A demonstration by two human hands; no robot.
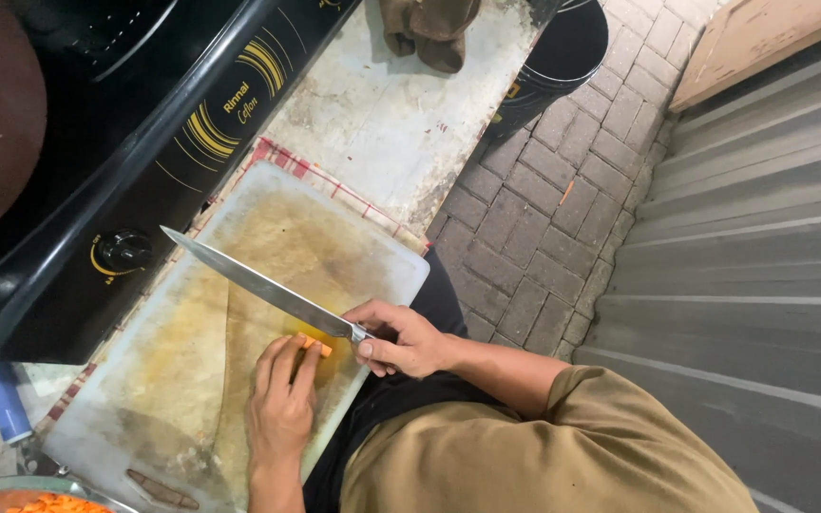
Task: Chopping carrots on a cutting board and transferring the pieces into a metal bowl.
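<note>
Head view: we see the right hand (401, 340) with fingers clamped on the knife (258, 283) handle, blade angled up-left over the cutting board (239, 285). The left hand (280, 399) rests flat, fingers together, pinning the orange carrot piece (315, 346) to steady it on the table (401, 123).

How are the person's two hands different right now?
The right hand is curled in a fist around the knife handle, while the left hand lies flatter, fingers pressing a small orange piece on the cutting board. The right hand sits at the board's edge; the left rests on the board. Both are bare and close together.
</note>
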